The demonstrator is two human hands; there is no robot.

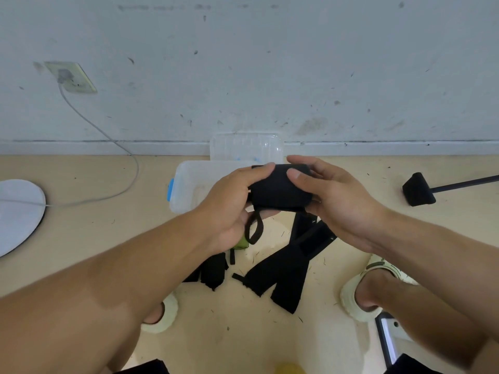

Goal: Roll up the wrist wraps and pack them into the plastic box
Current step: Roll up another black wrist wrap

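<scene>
A black wrist wrap (279,188), rolled into a thick bundle, is held in the air between both hands. My left hand (229,203) grips its left end, thumb on top, and a thumb loop (255,228) dangles below. My right hand (332,198) grips the right end, thumb pressed on the roll. Behind the hands stands the clear plastic box (189,184) with a blue latch, its lid (247,147) leaning against the wall. On the floor below lie unrolled black wraps (286,271) and a smaller dark bundle (213,271). The wrap's loose tail hangs down under my right hand.
A grey cable (108,136) runs from a wall socket (71,76) to a white round object (16,214) at the left. A black-headed tool with a long handle (420,188) lies at the right. My feet in pale slippers (361,290) flank the wraps.
</scene>
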